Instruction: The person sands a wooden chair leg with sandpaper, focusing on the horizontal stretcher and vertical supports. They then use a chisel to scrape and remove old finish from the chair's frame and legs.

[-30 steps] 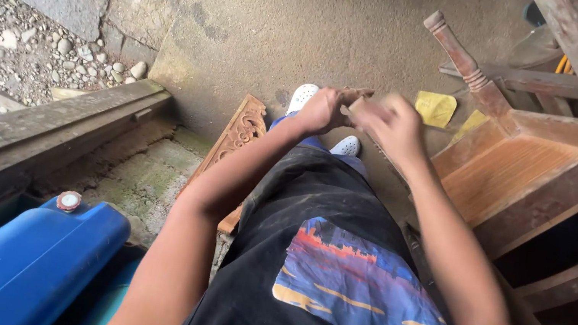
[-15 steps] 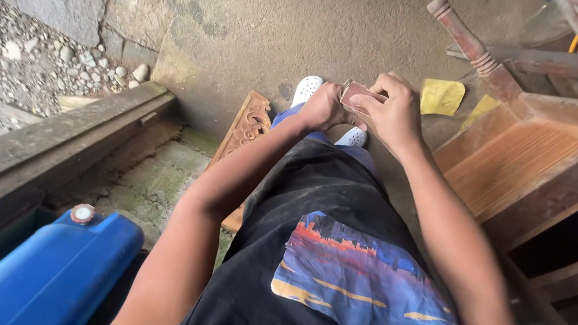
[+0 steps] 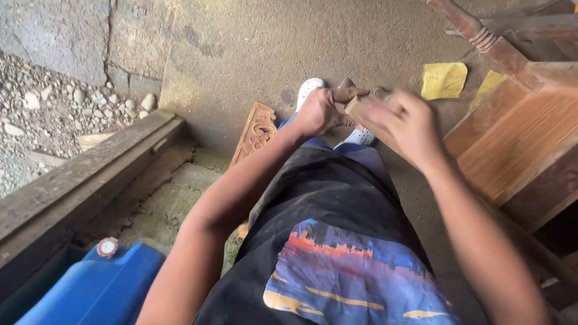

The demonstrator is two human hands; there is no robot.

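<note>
My left hand (image 3: 319,111) and my right hand (image 3: 405,124) meet in front of my body, above my white shoes (image 3: 310,90). Both close on a small brown piece (image 3: 351,100), wood or folded paper, I cannot tell which. The left hand pinches its left end and the right hand's fingers fold over its right side. The right hand is blurred. My black shirt (image 3: 334,270) with a coloured print fills the lower middle.
A carved wooden panel (image 3: 257,131) leans by my left leg. A wooden chair frame (image 3: 541,133) with a turned leg (image 3: 465,26) stands at the right. Yellow sheets (image 3: 443,79) lie on the concrete floor. At lower left are a blue plastic container (image 3: 100,293), a wooden beam (image 3: 43,201) and gravel.
The hands stay together on the small piece. The right hand has shifted slightly over it and the camera has tilted a little.
</note>
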